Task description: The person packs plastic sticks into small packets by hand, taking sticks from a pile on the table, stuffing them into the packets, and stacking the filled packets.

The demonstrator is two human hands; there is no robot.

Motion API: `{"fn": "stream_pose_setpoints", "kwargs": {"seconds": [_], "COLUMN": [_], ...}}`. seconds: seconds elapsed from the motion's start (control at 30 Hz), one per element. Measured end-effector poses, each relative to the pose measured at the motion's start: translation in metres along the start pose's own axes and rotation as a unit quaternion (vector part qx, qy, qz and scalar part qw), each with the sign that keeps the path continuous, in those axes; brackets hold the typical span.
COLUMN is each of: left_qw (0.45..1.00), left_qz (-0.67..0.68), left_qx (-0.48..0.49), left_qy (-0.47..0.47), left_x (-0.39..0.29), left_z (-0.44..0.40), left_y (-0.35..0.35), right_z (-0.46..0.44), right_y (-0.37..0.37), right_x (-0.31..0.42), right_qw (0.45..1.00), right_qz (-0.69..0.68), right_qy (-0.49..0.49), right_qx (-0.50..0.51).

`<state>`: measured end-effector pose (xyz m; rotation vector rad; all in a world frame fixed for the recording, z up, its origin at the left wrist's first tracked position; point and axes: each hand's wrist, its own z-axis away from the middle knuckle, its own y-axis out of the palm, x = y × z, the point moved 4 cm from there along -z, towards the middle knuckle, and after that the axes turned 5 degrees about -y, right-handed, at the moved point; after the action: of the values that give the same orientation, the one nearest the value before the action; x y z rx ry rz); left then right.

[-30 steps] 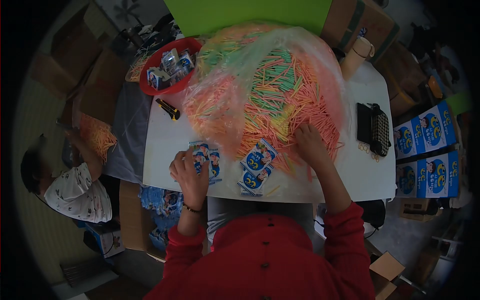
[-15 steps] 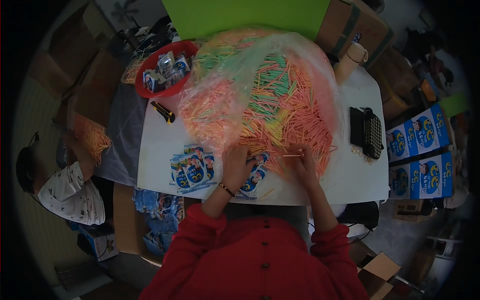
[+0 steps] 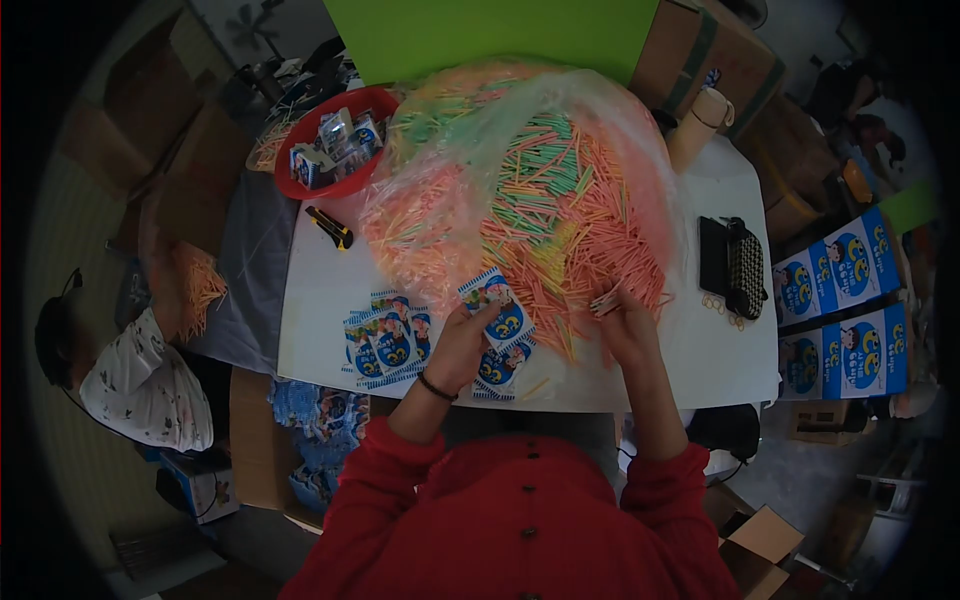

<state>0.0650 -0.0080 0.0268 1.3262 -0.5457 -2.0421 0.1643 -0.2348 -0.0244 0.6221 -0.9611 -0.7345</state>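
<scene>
My left hand (image 3: 460,348) grips a blue-and-white printed packet (image 3: 508,312) by its edge, raised over the table's front part. Another such packet (image 3: 502,370) lies just below it on the table. My right hand (image 3: 630,328) is closed on a few thin sticks (image 3: 604,302), their ends showing at the fingertips. Behind both hands spreads a large heap of pink, green and yellow sticks (image 3: 545,190) in an opened clear plastic bag (image 3: 480,150). To the left of my left hand lies a stack of similar packets (image 3: 388,340).
A red basin (image 3: 292,178) with small packs stands at the back left, near a yellow-black utility knife (image 3: 330,228). On the right are a tan bottle (image 3: 700,128) and a dark patterned pouch (image 3: 745,270). Another person (image 3: 145,380) sits at the left beside cardboard boxes.
My left hand has lifted a packet from the table and moved slightly down and left. My right hand has turned and shifted slightly right, still with sticks in it.
</scene>
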Motion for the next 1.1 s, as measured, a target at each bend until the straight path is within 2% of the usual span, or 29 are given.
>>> {"fn": "stream_pose_setpoints", "kwargs": {"seconds": [0.07, 0.17, 0.23, 0.27, 0.33, 0.37, 0.43, 0.47, 0.53, 0.67, 0.73, 0.77, 0.83, 0.87, 0.93, 1.07, 1.1], "left_qw": [1.000, 0.998, 0.995, 0.995, 0.971, 0.971, 0.932, 0.932, 0.888, 0.865, 0.863, 0.863, 0.903, 0.902, 0.912, 0.922, 0.930], "left_qz": [0.004, 0.029, -0.064, -0.063, -0.235, -0.234, -0.354, -0.353, -0.442, -0.464, -0.434, -0.434, -0.351, -0.351, -0.338, -0.290, -0.267], "left_qx": [-0.006, 0.023, 0.014, 0.012, 0.011, 0.007, 0.065, 0.065, 0.081, 0.102, 0.123, 0.123, 0.125, 0.124, 0.173, 0.200, 0.198], "left_qy": [-0.010, -0.047, -0.079, -0.079, 0.040, 0.043, 0.053, 0.052, 0.101, 0.164, 0.227, 0.227, 0.215, 0.216, 0.154, 0.163, 0.156], "left_x": [0.005, 0.020, 0.028, 0.031, 0.022, 0.023, 0.027, 0.027, 0.018, 0.016, 0.014, 0.015, 0.016, 0.016, 0.025, 0.040, 0.042], "left_z": [0.001, -0.001, -0.001, 0.000, 0.003, 0.002, -0.001, -0.001, 0.004, 0.007, 0.010, 0.010, 0.009, 0.009, 0.004, -0.011, -0.014], "left_y": [-0.001, -0.009, -0.011, -0.011, -0.003, -0.007, -0.007, -0.006, 0.009, 0.016, 0.021, 0.023, 0.027, 0.023, 0.014, 0.007, 0.008], "right_z": [0.006, 0.013, 0.020, 0.023, 0.031, 0.037, 0.063, 0.068, 0.080, 0.085, 0.077, 0.075, 0.079, 0.081, 0.087, 0.085, 0.080], "right_y": [0.000, 0.001, 0.014, 0.017, 0.034, 0.039, 0.069, 0.076, 0.097, 0.104, 0.094, 0.088, 0.084, 0.083, 0.089, 0.093, 0.091], "right_x": [-0.005, -0.013, -0.008, -0.007, -0.002, 0.000, 0.003, 0.001, -0.004, -0.014, -0.023, -0.025, -0.029, -0.028, -0.025, -0.022, -0.021], "right_qw": [0.999, 1.000, 0.985, 0.985, 0.958, 0.957, 0.917, 0.918, 0.864, 0.833, 0.745, 0.745, 0.638, 0.638, 0.618, 0.604, 0.655], "right_qz": [0.005, 0.015, 0.140, 0.140, 0.211, 0.212, 0.283, 0.283, 0.294, 0.334, 0.455, 0.455, 0.585, 0.585, 0.600, 0.617, 0.586], "right_qy": [0.004, -0.009, -0.071, -0.069, -0.126, -0.124, -0.158, -0.157, -0.206, -0.200, -0.235, -0.235, -0.288, -0.288, -0.294, -0.304, -0.257], "right_qx": [-0.038, 0.002, 0.073, 0.074, 0.150, 0.153, 0.232, 0.231, 0.352, 0.392, 0.427, 0.427, 0.409, 0.409, 0.415, 0.403, 0.403]}}
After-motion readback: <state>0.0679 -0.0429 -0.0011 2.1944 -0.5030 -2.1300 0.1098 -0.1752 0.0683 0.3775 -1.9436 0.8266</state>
